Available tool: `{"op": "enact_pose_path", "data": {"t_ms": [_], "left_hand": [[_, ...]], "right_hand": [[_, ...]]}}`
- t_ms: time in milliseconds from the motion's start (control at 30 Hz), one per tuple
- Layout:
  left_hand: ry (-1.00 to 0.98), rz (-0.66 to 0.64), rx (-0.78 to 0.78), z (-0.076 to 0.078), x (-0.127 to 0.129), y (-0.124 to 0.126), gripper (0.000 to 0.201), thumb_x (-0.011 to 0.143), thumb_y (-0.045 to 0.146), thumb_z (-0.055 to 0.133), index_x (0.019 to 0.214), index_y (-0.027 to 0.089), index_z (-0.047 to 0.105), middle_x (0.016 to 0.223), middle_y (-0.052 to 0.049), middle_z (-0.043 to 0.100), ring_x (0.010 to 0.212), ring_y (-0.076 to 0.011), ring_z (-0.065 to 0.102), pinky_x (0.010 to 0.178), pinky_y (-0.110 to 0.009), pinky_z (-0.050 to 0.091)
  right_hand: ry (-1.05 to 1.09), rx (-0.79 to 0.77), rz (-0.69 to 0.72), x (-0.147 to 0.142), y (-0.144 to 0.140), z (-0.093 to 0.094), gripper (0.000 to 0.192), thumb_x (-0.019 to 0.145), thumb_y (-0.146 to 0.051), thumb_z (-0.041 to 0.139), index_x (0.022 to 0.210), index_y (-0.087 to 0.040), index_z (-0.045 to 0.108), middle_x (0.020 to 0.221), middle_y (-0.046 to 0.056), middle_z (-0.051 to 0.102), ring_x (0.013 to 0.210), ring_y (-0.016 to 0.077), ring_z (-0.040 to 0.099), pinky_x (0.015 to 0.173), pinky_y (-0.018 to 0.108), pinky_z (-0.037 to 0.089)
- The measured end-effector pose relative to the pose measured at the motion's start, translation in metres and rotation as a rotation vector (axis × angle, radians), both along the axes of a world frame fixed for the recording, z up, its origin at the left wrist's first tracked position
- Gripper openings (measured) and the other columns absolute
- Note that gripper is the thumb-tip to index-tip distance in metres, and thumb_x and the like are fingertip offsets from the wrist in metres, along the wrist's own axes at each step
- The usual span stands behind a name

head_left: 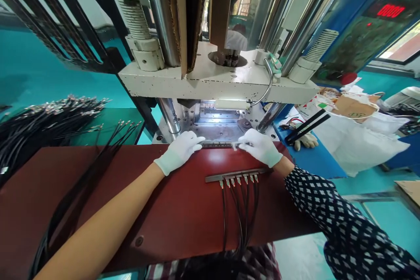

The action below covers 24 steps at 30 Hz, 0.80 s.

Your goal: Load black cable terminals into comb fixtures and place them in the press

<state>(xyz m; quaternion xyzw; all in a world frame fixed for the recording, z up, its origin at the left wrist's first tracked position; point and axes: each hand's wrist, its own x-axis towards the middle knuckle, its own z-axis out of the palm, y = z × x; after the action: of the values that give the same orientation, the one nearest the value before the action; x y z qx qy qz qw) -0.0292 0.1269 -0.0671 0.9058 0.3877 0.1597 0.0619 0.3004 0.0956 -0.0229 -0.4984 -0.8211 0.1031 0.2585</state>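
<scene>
White gloves cover both hands at the front of a press. My left hand [182, 149] pinches the left end of a narrow dark metal bar [218, 145]. At its other end, the fingers of my right hand [260, 145] are closed on the same bar. The bar lies level along the back edge of the red-brown table, just in front of the lit metal press bed [218, 131]. Closer to me, a second slotted bar [236, 175] rests on the table with several cable connectors [239, 181] seated along it. Their black cables [241, 214] hang toward my lap.
A white press plate [213, 85] spans above the bed between steel columns [169, 116]. Black cable bundles [49, 118] lie at left, with some across the red-brown table [157, 214]. At right are a work glove [306, 140], white sacks [357, 140] and a red button [348, 78].
</scene>
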Motion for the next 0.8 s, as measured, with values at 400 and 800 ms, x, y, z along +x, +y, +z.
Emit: {"op": "enact_pose_path", "data": {"t_ms": [400, 800], "left_hand": [[0.007, 0.006, -0.039, 0.01, 0.002, -0.002, 0.044, 0.102, 0.035, 0.033, 0.123, 0.012, 0.064, 0.095, -0.011, 0.059, 0.09, -0.0239, 0.052, 0.083, -0.037, 0.045], [-0.04, -0.004, -0.056, 0.009, 0.001, -0.003, 0.04, 0.102, 0.035, 0.036, 0.12, 0.014, 0.065, 0.097, -0.011, 0.06, 0.092, -0.0245, 0.054, 0.084, -0.038, 0.044]], "right_hand": [[-0.331, 0.054, 0.028, -0.014, -0.002, -0.006, 0.027, 0.097, -0.03, 0.051, 0.096, -0.018, 0.075, 0.093, 0.008, 0.071, 0.082, 0.0194, 0.065, 0.069, 0.03, 0.039], [0.067, -0.186, -0.104, 0.012, 0.003, 0.017, 0.021, 0.089, -0.032, 0.057, 0.098, -0.021, 0.074, 0.102, 0.006, 0.074, 0.092, 0.0204, 0.067, 0.085, 0.032, 0.05]]}}
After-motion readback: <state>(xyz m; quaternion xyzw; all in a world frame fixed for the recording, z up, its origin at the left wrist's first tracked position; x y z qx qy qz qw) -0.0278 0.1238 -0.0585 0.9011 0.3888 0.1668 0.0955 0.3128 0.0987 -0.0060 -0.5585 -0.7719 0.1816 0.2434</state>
